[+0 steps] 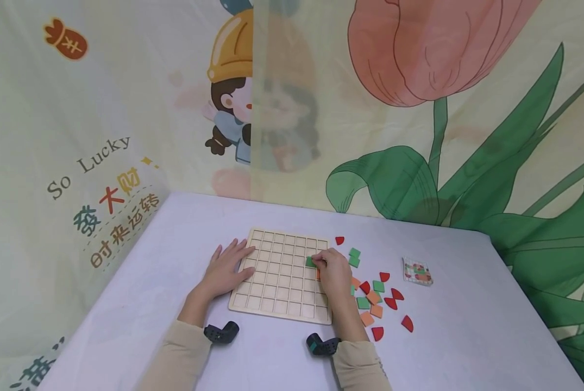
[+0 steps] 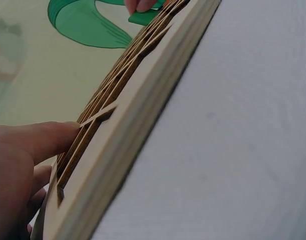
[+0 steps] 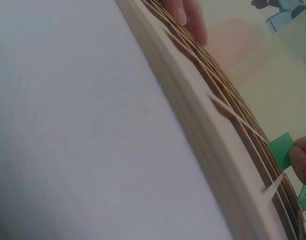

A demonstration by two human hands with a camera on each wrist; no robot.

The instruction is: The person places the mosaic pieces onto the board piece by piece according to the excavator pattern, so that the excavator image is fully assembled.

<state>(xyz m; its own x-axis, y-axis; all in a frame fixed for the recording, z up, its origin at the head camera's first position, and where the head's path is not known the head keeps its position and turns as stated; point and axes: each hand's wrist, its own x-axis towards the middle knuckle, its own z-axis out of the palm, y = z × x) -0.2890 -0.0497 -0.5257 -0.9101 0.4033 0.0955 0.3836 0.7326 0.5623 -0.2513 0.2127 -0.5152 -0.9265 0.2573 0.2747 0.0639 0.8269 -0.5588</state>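
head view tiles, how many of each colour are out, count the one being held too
red tiles: 7
green tiles: 5, one of them pinched by the right hand
orange tiles: 4
total: 16 plainly showing; slivers half hidden beside that hand are not counted

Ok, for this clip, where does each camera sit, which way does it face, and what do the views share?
Head: worn high, looking forward and down at the table; shows both forearms, the left hand flat on the wooden grid board, the right hand pinching a green tile.
Left wrist: low beside the board's edge, looking across it; left fingers show near.
Right wrist: low at the board's opposite edge, looking across; right fingertip on the green tile.
Shared: all three show the board and green tile; each wrist view catches the other hand's fingers.
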